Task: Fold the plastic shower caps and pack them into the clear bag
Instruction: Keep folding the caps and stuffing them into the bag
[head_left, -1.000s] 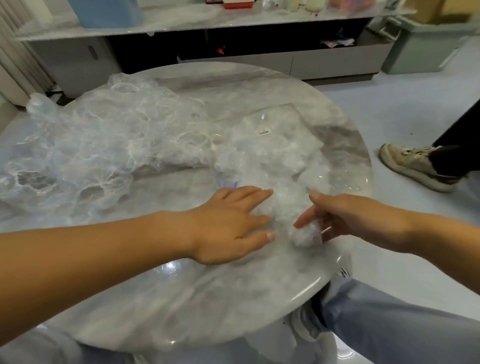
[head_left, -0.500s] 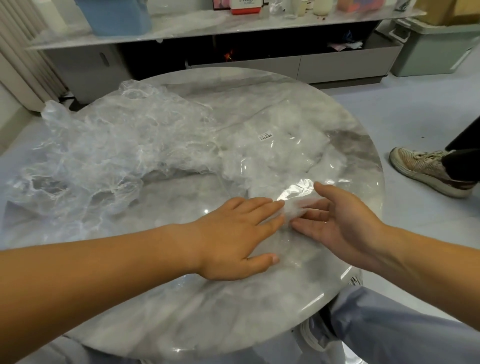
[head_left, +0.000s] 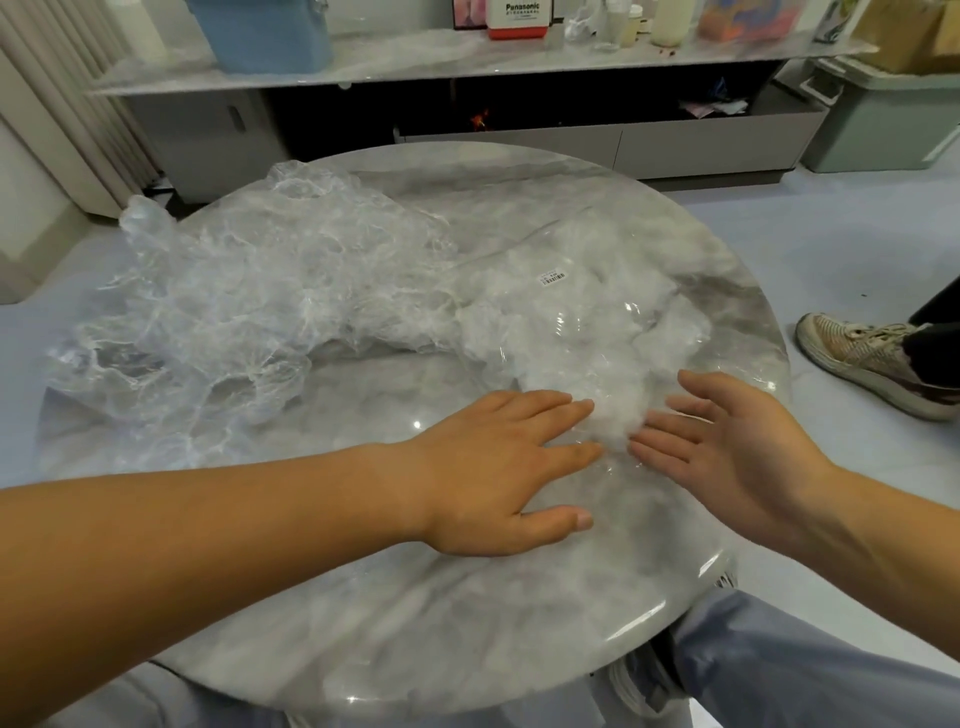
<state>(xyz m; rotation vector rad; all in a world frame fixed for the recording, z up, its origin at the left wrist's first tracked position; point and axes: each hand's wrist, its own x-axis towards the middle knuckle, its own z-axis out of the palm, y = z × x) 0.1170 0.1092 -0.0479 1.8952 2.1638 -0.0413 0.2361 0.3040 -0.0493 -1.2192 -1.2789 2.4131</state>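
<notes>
- Round grey marble-patterned table (head_left: 467, 613) serves as the landmark; everything of the task lies on its top.
- Toward the table's right near edge lies the flat clear plastic bag (head_left: 582, 291), already holding a white crumpled mass of folded caps; its near end reaches the fingers of both hands.
- The left hand (head_left: 498, 467) rests palm down, fingers spread flat and gripping nothing, pressing the tabletop at the bag's near-left end.
- The right hand (head_left: 737, 447) is open too, palm turned inward on its edge, fingers extended; its fingertips (head_left: 644, 441) touch the white bundle from the right.
- The small white wad of folded cap (head_left: 613, 415) sits between the two sets of fingertips, apparently at or inside the bag's near end; whether it is fully inside cannot be told.
- The relation that matters: the bag runs away from the hands toward the table's far right, so any push goes forward along that axis; both hands are about equally near.
- On the table's left half sprawls a large loose heap of crinkled transparent shower caps (head_left: 249, 312), well apart from the hands; the left hand is nearer to it.
- Much work probably remains, judging by that heap.
- Writing: a small white barcode sticker (head_left: 551, 279) on the bag, unreadable; beyond the table, a red-and-white box (head_left: 522, 20) on the shelf reads "Panasonic".
</notes>
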